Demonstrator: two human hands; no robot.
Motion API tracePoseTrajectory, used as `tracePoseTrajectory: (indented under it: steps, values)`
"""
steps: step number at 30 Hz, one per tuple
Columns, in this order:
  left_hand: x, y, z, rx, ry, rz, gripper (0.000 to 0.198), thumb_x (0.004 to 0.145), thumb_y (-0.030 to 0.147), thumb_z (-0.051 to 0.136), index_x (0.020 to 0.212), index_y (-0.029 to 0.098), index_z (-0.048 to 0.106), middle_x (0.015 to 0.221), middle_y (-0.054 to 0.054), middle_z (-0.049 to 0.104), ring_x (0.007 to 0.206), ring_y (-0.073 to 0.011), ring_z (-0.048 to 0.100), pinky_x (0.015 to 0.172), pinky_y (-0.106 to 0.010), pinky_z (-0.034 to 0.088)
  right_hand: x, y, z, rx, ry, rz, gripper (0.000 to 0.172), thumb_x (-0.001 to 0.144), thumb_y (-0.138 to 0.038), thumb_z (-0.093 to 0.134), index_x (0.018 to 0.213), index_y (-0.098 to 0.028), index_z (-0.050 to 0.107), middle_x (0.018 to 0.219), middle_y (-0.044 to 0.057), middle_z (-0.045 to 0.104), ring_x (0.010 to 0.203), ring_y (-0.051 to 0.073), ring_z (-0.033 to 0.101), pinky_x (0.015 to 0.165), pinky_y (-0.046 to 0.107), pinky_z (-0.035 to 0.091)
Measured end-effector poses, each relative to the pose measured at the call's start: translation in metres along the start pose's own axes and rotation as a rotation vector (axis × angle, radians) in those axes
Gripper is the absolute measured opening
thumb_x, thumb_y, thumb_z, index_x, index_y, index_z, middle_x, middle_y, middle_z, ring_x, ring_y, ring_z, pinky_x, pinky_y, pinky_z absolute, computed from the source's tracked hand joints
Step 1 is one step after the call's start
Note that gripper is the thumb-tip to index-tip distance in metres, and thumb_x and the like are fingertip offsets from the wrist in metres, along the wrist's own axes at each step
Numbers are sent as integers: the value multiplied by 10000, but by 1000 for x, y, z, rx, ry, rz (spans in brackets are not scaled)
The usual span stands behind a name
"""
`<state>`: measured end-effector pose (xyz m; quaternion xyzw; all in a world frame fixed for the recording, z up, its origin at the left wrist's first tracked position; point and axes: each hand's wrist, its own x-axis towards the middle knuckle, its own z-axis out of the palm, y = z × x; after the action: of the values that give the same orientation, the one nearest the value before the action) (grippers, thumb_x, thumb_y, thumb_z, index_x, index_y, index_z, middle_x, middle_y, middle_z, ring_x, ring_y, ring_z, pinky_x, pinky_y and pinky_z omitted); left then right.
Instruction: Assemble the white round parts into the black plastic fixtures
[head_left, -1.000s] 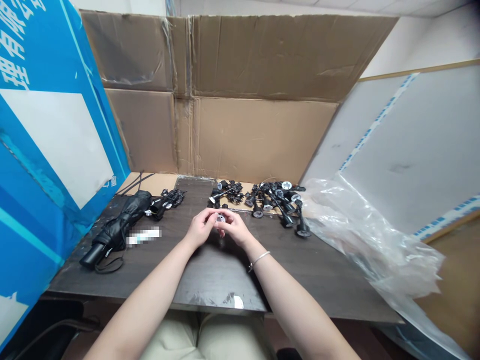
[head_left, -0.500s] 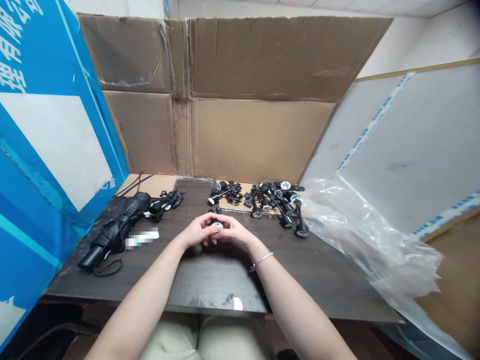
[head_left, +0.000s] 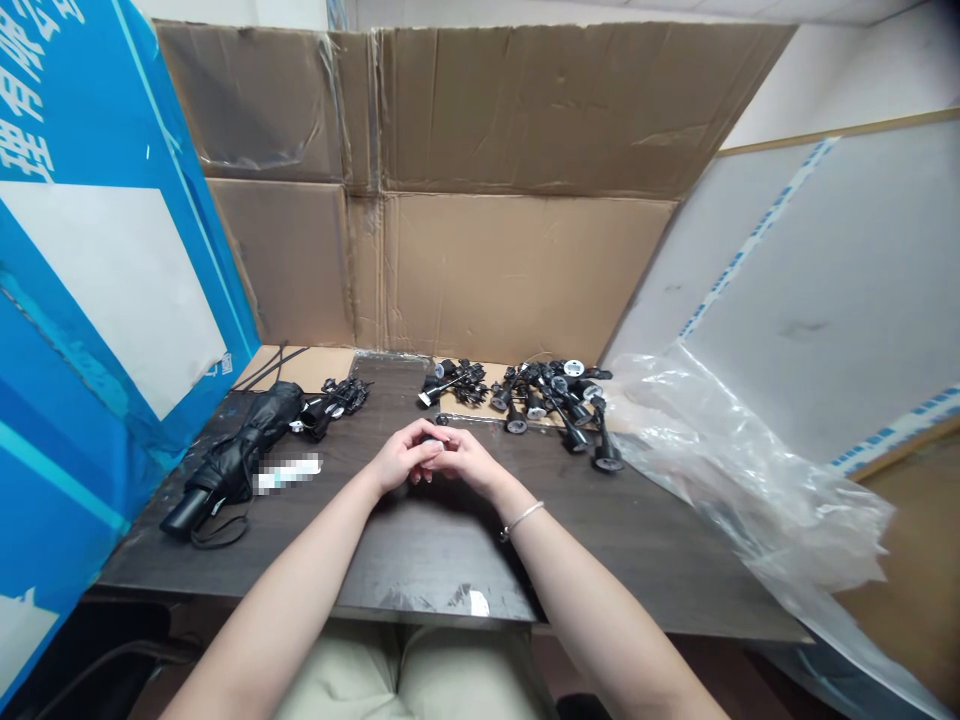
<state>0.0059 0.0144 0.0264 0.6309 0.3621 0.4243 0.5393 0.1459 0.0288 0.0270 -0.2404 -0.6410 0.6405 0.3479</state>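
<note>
My left hand (head_left: 399, 460) and my right hand (head_left: 469, 463) meet above the middle of the table. Between them, closed fingers hold a small black part with a pale round face (head_left: 433, 446). Most of that part is hidden by the fingers, and its exact kind cannot be made out. Just beyond the fingertips lies a small black piece (head_left: 442, 421). Behind my hands is a small pile of black parts with flared, pale-faced ends (head_left: 461, 380). A larger heap of similar black parts (head_left: 559, 395) spreads to the right.
On the left, a folded black umbrella (head_left: 244, 440) lies beside a pale label strip (head_left: 289, 472) and more black parts (head_left: 335, 402). Crumpled clear plastic sheeting (head_left: 750, 470) covers the table's right edge. A cardboard panel (head_left: 525, 270) stands at the back, a blue panel (head_left: 67, 330) at left.
The fingers have shifted around the held part, and less of its pale face and black side shows. Both hands stay in nearly the same place.
</note>
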Motion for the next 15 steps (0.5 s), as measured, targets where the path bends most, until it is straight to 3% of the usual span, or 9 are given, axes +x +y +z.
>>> tracePoseTrajectory:
  steps: [8,11,15]
  values:
    - [1,-3,0,-9,36,23,368,674,441,613,892,153,544,650,9,587,394,-64,462,357,-187,368,2,6,2,-3,88,-39,260,614,-281,659,808,-141,557,546,-7,613,460,96,514,367,174,243]
    - [1,-3,0,-25,79,11,444,671,484,607,960,151,557,684,4,598,385,-54,445,361,-188,373,4,11,1,39,145,-27,360,609,-304,682,902,-151,540,529,-36,588,400,63,447,361,171,235]
    - [1,-3,0,-113,96,-70,593,703,630,476,1022,139,569,615,3,574,384,-61,446,356,-184,364,5,15,-3,89,116,33,438,566,-293,718,929,-143,525,560,-39,591,366,34,372,350,170,240]
